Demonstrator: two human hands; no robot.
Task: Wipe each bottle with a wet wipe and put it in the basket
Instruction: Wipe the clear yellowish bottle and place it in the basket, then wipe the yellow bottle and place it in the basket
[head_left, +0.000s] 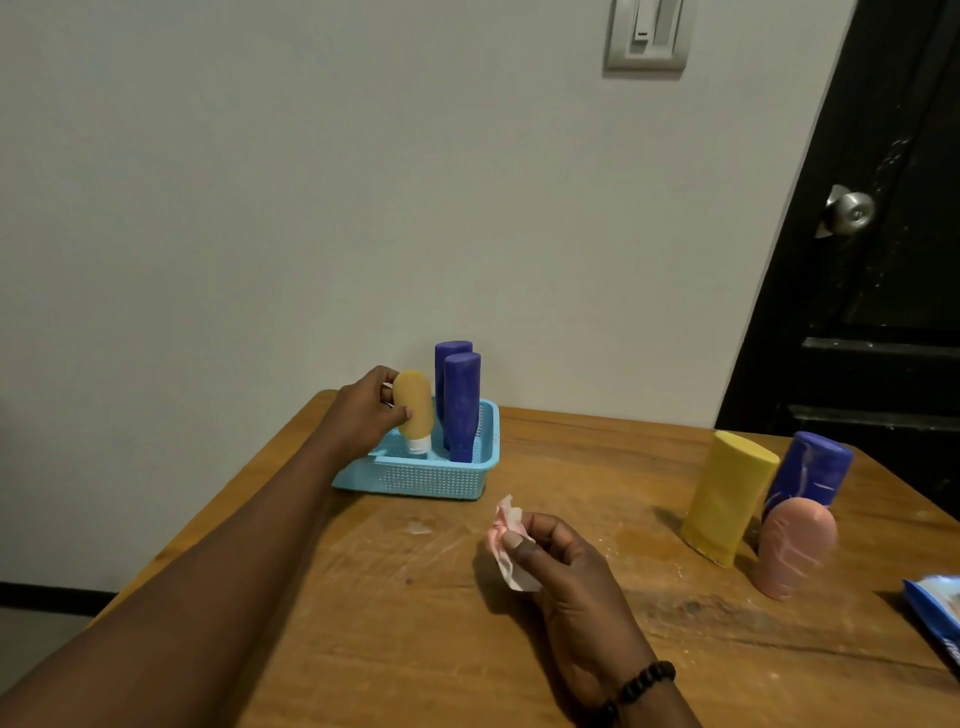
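Observation:
My left hand (363, 410) grips a small orange bottle (414, 408) with its white cap down, just inside the left part of the light blue basket (431, 480). Two tall purple bottles (460, 405) stand upside down in the basket beside it. My right hand (561, 561) pinches a crumpled pinkish wet wipe (506, 540) above the middle of the wooden table (395, 623). At the right of the table stand a yellow bottle (730, 499), a purple bottle (810, 470) and a pink bottle (795, 548).
A blue wipes packet (935, 613) lies at the table's right edge. The basket sits at the table's far edge against a pale wall. A black door with a metal knob (849, 210) stands at the right. A small wet patch (418, 527) marks the table before the basket.

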